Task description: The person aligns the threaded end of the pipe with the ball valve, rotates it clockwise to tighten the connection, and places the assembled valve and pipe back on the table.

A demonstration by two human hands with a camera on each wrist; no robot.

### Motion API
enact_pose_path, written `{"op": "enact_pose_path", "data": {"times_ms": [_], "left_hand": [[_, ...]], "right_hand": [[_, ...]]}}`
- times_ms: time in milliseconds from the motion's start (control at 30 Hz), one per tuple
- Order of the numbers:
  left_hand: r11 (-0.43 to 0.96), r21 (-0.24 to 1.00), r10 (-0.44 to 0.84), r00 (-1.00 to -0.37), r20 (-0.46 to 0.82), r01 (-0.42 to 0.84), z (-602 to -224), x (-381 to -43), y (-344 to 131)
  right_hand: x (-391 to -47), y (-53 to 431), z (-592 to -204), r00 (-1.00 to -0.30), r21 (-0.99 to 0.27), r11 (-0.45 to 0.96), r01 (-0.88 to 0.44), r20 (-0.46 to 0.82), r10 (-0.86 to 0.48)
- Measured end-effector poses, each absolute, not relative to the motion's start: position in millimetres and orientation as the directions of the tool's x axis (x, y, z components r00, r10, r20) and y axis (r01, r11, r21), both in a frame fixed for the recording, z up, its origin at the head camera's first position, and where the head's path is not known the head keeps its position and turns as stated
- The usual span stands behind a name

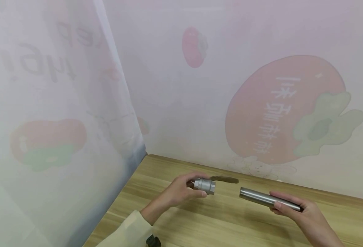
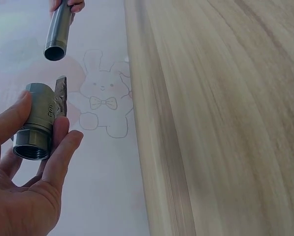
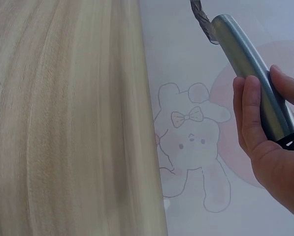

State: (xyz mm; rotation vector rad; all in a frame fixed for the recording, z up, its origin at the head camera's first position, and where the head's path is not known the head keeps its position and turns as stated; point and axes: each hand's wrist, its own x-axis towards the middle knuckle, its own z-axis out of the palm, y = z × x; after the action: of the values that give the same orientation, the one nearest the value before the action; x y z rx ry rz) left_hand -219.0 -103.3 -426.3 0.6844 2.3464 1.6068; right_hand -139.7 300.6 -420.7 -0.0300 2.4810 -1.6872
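Note:
My left hand (image 1: 181, 190) grips a silver ball valve (image 1: 205, 185) between thumb and fingers. In the left wrist view the valve body (image 2: 40, 113) shows hex ends, and threads line the opening facing the camera. Its lever handle (image 1: 226, 179) points right, toward the pipe. My right hand (image 1: 302, 209) holds a shiny steel pipe (image 1: 258, 197) by its right part, thumb on one side and fingers on the other. Fine threads ring the pipe's free end (image 3: 224, 19) in the right wrist view. A gap separates the valve from the pipe, and both are held above the table.
The wood-grain table (image 1: 200, 219) lies under both hands. Behind it and to the left hang pale curtains (image 1: 169, 103) printed with fruit, lettering and a rabbit, meeting at the table's far left corner. A dark band (image 1: 153, 241) sits by the left sleeve (image 1: 132, 230).

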Motion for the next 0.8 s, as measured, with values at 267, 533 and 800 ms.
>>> {"op": "enact_pose_path", "data": {"times_ms": [267,533,800], "left_hand": [[0.29,0.924,0.505,-0.86,0.072,0.248,-425.7,-215.6,-100.8],[0.287,0.918,0.521,-0.849,0.091,0.274,-424.8,-212.4,-98.0],[0.305,0.912,0.51,-0.856,0.086,0.273,-426.1,-210.7,-94.8]], "right_hand": [[-139.3,300.3,-422.4,-0.989,-0.931,0.362,0.055,-0.102,-0.111],[-139.2,299.5,-420.0,-0.983,-0.929,0.36,0.087,-0.138,-0.118],[-138.1,296.4,-420.8,-0.981,-0.929,0.359,0.085,-0.141,-0.134]]}}
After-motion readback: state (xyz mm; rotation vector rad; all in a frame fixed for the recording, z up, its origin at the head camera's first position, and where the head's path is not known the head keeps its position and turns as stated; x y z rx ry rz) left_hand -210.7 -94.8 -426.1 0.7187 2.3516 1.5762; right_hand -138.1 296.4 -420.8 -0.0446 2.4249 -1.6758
